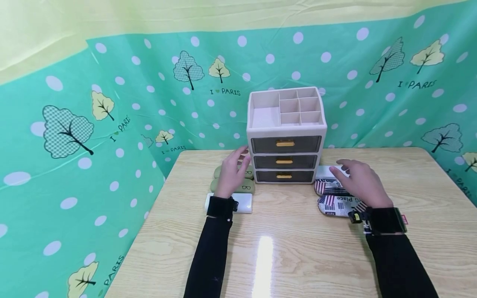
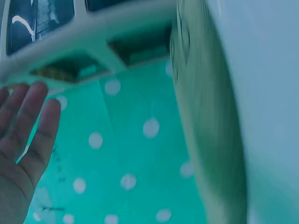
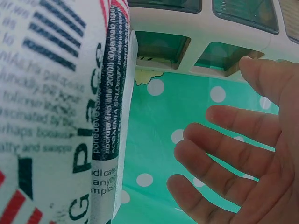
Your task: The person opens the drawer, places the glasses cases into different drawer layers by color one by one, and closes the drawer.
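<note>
A white desktop organizer with three dark drawers (image 1: 250,136) stands at the back of the table, its top split into compartments. My left hand (image 1: 232,171) hovers at its left side, fingers spread and holding nothing, over two green glasses cases (image 1: 242,186) and a white case (image 1: 244,203). On the other side my right hand (image 1: 359,182) is above two newspaper-print glasses cases (image 1: 337,205) and a white case (image 1: 324,171). Its fingers are relaxed with nothing in them. In the right wrist view the printed case (image 3: 60,116) looms close, apart from the fingers (image 3: 224,149).
The wooden table (image 1: 290,248) reaches to a green dotted curtain (image 1: 208,120) behind and on the left. Gold handles (image 1: 285,143) stick out from the drawer fronts. A small red tag (image 1: 404,219) shows beside the right wrist.
</note>
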The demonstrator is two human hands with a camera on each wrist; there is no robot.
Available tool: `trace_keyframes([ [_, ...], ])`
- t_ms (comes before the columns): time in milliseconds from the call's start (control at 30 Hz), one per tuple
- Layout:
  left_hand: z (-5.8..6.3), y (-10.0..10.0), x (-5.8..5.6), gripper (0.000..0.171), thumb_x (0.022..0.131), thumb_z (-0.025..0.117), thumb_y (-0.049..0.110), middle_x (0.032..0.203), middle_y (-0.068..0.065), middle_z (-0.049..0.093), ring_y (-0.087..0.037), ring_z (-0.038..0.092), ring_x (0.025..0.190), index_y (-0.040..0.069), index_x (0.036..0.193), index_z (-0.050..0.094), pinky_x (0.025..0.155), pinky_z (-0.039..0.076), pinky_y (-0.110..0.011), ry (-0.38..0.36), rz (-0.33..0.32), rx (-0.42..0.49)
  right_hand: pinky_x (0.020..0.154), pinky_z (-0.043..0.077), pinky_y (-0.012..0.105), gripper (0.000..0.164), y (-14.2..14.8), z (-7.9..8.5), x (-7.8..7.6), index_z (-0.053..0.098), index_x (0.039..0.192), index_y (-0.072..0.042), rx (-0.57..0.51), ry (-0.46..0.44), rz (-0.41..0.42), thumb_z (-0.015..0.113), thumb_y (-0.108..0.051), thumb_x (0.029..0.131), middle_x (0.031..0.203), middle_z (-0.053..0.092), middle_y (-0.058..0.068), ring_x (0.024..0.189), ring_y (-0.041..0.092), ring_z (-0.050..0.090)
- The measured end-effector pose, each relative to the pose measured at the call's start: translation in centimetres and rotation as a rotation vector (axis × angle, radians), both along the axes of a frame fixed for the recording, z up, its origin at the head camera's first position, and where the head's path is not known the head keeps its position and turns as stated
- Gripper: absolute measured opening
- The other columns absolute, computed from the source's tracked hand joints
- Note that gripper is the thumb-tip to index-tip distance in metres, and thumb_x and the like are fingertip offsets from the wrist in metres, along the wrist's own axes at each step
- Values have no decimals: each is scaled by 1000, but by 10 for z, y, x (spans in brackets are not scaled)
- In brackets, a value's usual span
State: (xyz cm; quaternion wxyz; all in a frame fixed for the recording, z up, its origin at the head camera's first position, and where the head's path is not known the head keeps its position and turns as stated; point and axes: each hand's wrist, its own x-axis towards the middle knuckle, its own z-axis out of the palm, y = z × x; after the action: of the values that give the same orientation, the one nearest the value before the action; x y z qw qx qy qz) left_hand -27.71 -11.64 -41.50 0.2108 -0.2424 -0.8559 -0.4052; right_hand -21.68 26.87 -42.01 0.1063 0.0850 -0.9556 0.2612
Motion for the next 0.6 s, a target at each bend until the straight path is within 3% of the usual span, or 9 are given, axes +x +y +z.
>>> trace_keyframes([
  [133,-2,10,-4,43,109,52,28,128,-15,66,-25,68,108,3,144,55,87,59,-32,-32,-35,148,79,51,62,65,2,1,0,59,136,7,-14,-3,8,50,-50,106,117,67,31,105,46,63],
  [300,-5,18,-5,46,108,54,31,131,-14,63,-26,66,111,2,144,55,87,58,-32,-71,-18,225,82,51,63,64,2,2,2,58,137,6,-26,-11,19,51,-49,106,119,66,30,107,46,63],
  [467,-6,22,-9,43,107,58,28,131,-17,62,-28,65,112,-3,137,60,88,59,-34,-10,-13,286,83,51,63,63,-4,4,3,57,139,6,-26,-13,31,50,-47,107,122,66,30,109,46,62],
  [600,-5,23,-14,41,104,62,29,126,-13,65,-26,66,107,0,133,64,87,59,-37,6,12,371,83,51,62,59,-16,6,2,60,135,6,-35,6,51,52,-45,107,122,66,29,107,45,63],
])
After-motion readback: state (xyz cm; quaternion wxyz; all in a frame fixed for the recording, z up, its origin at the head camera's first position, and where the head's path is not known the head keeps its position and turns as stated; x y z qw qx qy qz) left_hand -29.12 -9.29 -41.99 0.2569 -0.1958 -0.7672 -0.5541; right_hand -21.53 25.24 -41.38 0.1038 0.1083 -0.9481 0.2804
